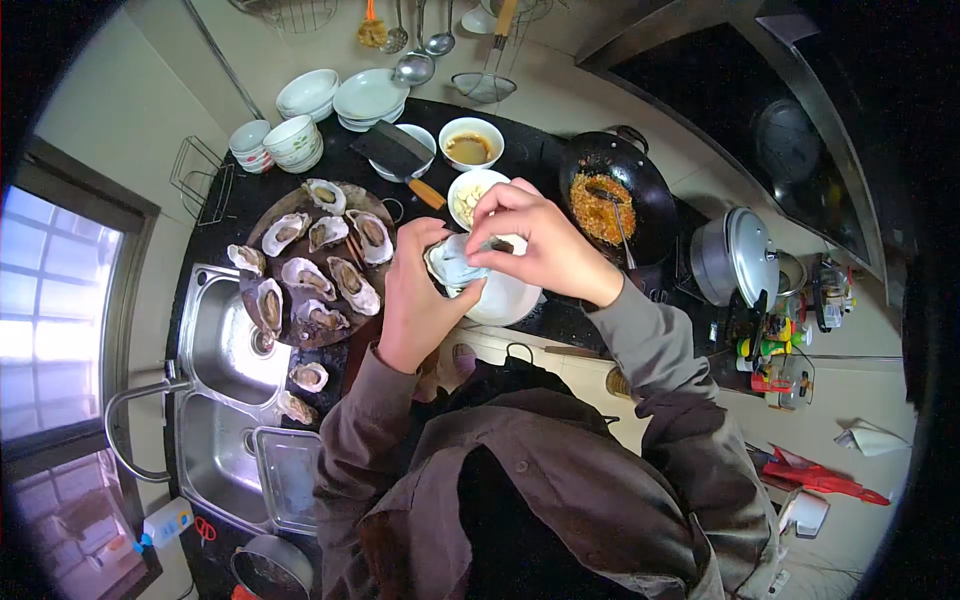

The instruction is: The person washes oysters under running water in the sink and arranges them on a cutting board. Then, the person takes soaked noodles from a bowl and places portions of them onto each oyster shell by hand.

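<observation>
My left hand (pixel 415 300) grips an oyster shell (pixel 450 264), its pale inner side turned up, between thumb and fingers. Thumb and fingertips of my right hand (pixel 540 245) are pinched together at the shell's right edge; what they hold, if anything, is hidden. Below both hands is a white bowl (pixel 508 302), partly covered by them. Just beyond my right fingers stands a small bowl of pale chopped pieces (pixel 466 203). To the left, a round wooden board (pixel 262 212) carries several opened oysters (pixel 353 285), meat showing in their shells.
A cleaver (pixel 395 150) lies across a bowl behind the board, beside a bowl of brown liquid (pixel 470 148). Back right, a wok (pixel 655 215) holds orange-brown chopped food and a ladle. A lidded pot (pixel 735 258) stands farther right. The double sink (pixel 215 440) is at left.
</observation>
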Demonstrator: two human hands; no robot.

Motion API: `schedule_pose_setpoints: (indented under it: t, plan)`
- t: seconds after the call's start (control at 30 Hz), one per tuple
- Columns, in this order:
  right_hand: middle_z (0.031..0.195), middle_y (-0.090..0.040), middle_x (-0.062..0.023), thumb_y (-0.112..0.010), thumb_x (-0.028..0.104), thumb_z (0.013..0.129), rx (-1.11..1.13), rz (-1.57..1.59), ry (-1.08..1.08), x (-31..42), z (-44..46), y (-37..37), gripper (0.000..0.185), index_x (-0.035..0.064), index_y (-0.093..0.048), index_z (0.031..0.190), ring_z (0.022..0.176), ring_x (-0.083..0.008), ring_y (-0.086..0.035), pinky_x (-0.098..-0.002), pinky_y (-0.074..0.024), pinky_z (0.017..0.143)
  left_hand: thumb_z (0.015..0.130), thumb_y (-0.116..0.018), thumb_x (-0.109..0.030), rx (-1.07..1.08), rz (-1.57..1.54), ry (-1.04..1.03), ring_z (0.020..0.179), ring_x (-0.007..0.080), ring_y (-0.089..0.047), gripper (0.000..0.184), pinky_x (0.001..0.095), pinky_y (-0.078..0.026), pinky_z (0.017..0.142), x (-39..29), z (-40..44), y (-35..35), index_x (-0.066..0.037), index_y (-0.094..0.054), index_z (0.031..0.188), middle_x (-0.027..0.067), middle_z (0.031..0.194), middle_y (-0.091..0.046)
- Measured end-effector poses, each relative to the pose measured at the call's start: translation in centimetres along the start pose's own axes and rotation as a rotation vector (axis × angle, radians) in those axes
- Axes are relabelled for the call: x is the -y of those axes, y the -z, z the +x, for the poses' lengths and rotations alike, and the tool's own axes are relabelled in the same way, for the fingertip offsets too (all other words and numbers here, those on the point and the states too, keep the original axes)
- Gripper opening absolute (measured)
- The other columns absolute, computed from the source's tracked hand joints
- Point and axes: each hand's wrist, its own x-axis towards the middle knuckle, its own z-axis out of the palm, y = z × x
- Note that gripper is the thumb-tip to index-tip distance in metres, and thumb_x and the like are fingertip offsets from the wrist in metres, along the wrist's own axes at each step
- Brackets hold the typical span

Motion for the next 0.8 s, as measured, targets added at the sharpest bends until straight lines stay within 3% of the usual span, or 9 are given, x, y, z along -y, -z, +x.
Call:
schedule_pose_setpoints:
  t: [0.13, 0.3, 0.43, 0.7, 0.8]
  plan:
    - [0.094, -0.057, -0.0023, -0.078, 0.010, 0.069, -0.076, 0.043, -0.020, 1.0, -0.8, 0.1, 0.024, 0.0097, -0.072, 0.092, 0.091, -0.0222, -0.051, -0.0321, -0.0385, 0.082, 0.062, -0.082, -0.009, -0.038, 0.005, -0.034, 0.098, 0.0301, -0.061, 0.064, 0.0374, -0.050, 0.083, 0.5, 0.1, 0.2, -0.001, -0.044, 0.114, 0.0152, 0.112, -0.055]
    - [0.092, -0.057, -0.0022, -0.078, 0.011, 0.070, -0.112, -0.078, 0.029, 0.8, -1.3, -0.7, 0.024, 0.0104, -0.072, 0.093, 0.090, -0.0221, -0.052, -0.0327, -0.0366, 0.084, 0.062, -0.082, -0.009, -0.025, 0.027, -0.020, 0.098, 0.0295, -0.061, 0.063, 0.0369, -0.050, 0.083, 0.0, 0.1, 0.3, -0.001, -0.045, 0.112, 0.0150, 0.113, -0.054]
    - [0.091, -0.058, -0.0024, -0.078, 0.013, 0.071, -0.092, -0.059, -0.101, -0.2, -0.8, -1.3, 0.024, 0.0112, -0.072, 0.093, 0.091, -0.0220, -0.053, -0.0332, -0.0364, 0.084, 0.062, -0.082, -0.010, -0.004, 0.015, -0.018, 0.098, 0.0293, -0.061, 0.063, 0.0366, -0.049, 0.084, -0.2, 0.0, 0.2, -0.001, -0.045, 0.112, 0.0149, 0.112, -0.054]
    - [0.087, -0.059, -0.0026, -0.078, 0.012, 0.072, 0.021, -0.003, -0.006, -0.8, -0.7, -0.9, 0.019, 0.0094, -0.072, 0.089, 0.090, -0.0207, -0.054, -0.0334, -0.0379, 0.084, 0.062, -0.082, -0.009, 0.004, 0.011, 0.007, 0.100, 0.0288, -0.060, 0.063, 0.0359, -0.049, 0.085, 0.2, -0.4, 0.0, -0.001, -0.046, 0.112, 0.0146, 0.112, -0.054]
    - [0.086, -0.059, -0.0029, -0.077, 0.010, 0.073, -0.076, 0.191, -0.071, -0.7, -0.5, -0.8, 0.015, 0.0080, -0.072, 0.087, 0.090, -0.0192, -0.054, -0.0320, -0.0398, 0.085, 0.062, -0.082, -0.009, 0.008, -0.015, 0.049, 0.100, 0.0292, -0.060, 0.062, 0.0357, -0.049, 0.085, 0.1, -0.4, 0.1, -0.001, -0.046, 0.111, 0.0148, 0.113, -0.053]
